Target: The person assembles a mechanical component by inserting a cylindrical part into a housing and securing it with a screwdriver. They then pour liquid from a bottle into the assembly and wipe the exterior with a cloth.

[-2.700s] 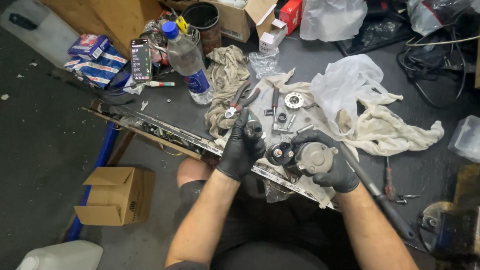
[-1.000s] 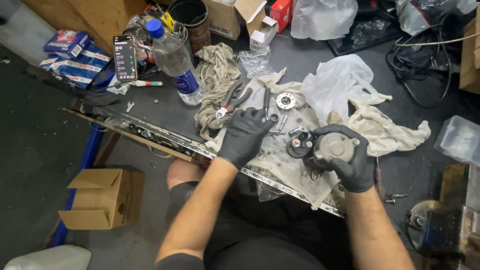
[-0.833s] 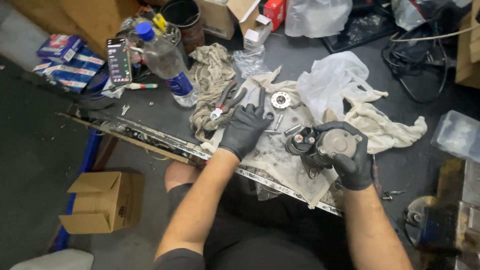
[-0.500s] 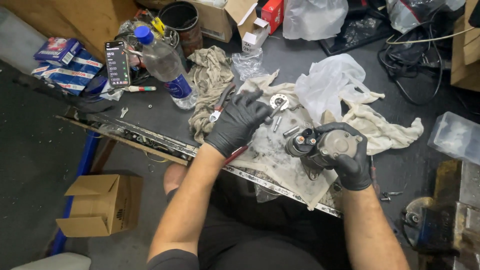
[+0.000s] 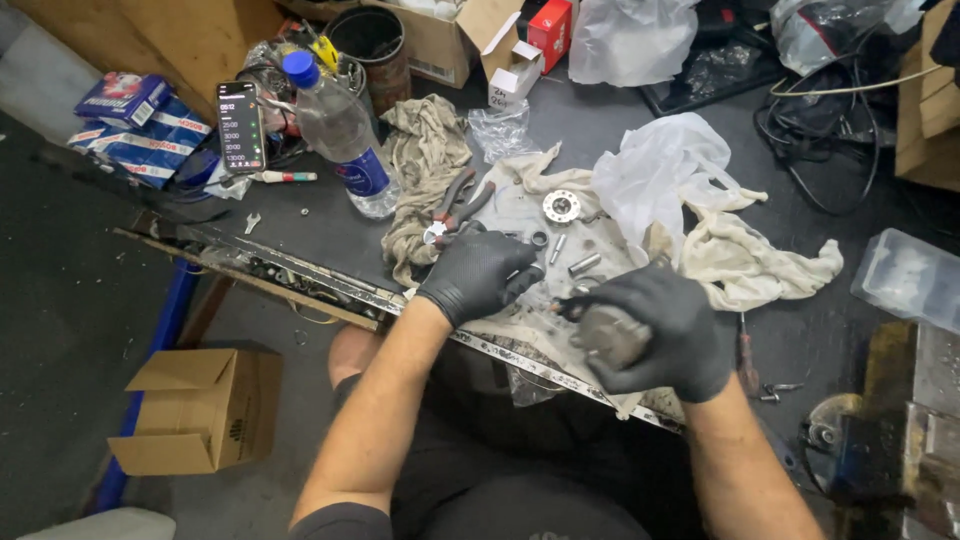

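Head view. Left hand (image 5: 478, 275), black-gloved: lay palm-down on the stained cloth (image 5: 520, 330), fingers curled over small parts; what it held could not be told. Right hand (image 5: 655, 325), black-gloved: closed around a grey metal housing (image 5: 608, 335) at the bench (image 5: 320, 225) front edge. Red-handled pliers (image 5: 455, 205) lay just beyond the left hand. Toothed metal disc (image 5: 561, 206) and small sleeves (image 5: 583, 265) rested on the cloth. Plastic bottle (image 5: 340, 130) lay tilted by a phone (image 5: 241, 125).
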